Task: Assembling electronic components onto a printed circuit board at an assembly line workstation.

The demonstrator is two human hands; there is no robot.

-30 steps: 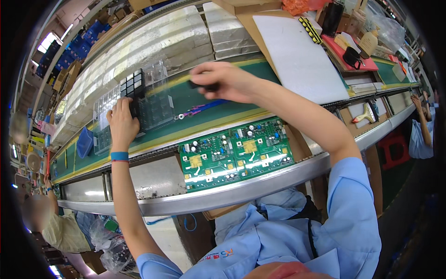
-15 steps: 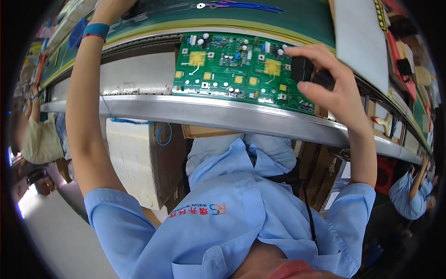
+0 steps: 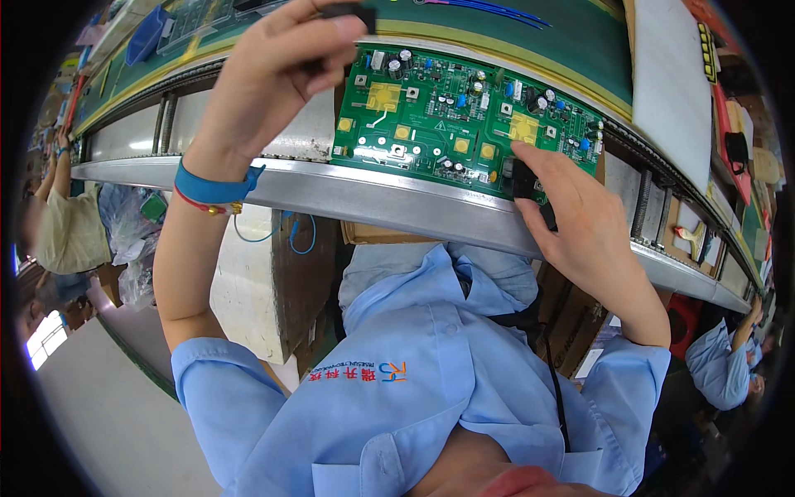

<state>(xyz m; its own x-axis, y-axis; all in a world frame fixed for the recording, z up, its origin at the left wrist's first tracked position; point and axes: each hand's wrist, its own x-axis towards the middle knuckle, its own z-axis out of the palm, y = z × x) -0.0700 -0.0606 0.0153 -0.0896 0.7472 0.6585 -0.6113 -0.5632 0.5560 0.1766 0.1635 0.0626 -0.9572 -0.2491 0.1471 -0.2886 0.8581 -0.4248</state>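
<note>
With a small black block part (image 3: 527, 184) pinched in the right hand (image 3: 588, 240) and another small black part (image 3: 348, 12) gripped in the left hand (image 3: 269, 79), each should be pushed straight down, gently, into the flat green circuit board (image 3: 447, 116) between the 2 hands.

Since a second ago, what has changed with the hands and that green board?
The left hand has come back from the tray on the belt, holding a small black part above the green circuit board. The right hand has brought its black part down to the board's near edge. The board stayed put.

Circuit board (image 3: 464, 116) between both hands
</note>
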